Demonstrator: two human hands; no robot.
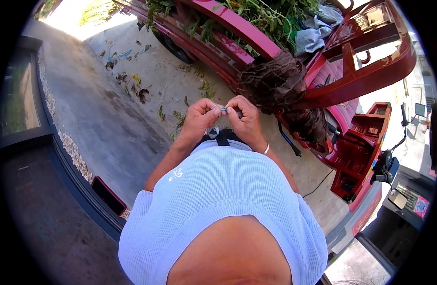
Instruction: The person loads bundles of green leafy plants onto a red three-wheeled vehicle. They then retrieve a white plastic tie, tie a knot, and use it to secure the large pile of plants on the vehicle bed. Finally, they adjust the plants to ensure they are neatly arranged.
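Note:
My left hand [200,117] and my right hand [245,117] meet in front of my chest, fingertips pinched together on a small thin grey object [223,109] held between them. What it is I cannot tell. A bracelet [266,148] circles my right wrist. My pale blue knitted top [218,199] fills the lower middle of the view. A black strap [223,138] shows just below the hands.
A red three-wheeled cargo vehicle [366,76] stands ahead and right, its bed loaded with green plants [271,16] and hanging root clumps [274,81]. Fallen leaves [142,92] lie scattered on the concrete ground. A dark doorstep [76,180] and gravel strip run along the left.

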